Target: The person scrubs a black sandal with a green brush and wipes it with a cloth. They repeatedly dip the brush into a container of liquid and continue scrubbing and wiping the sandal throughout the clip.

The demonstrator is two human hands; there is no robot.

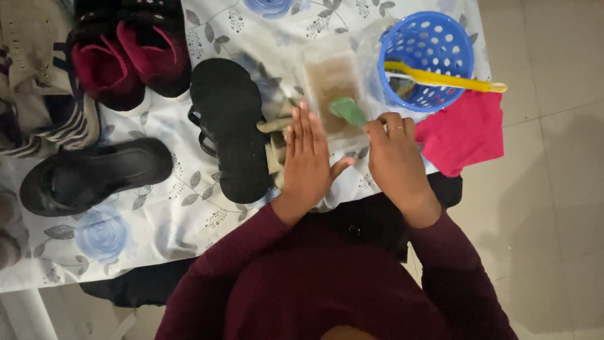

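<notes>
Just left of our left hand lies a black sandal; that hand presses flat, fingers spread, steadying a beige shoe underneath. Our right hand pinches a green sponge, angled for scrubbing, below the blue basket.

Surface carried a flowered cloth; on it lay black sandals, red shoes, blue basket, pink rag.

green sponge | tilted | over clear tub of brown water
</notes>
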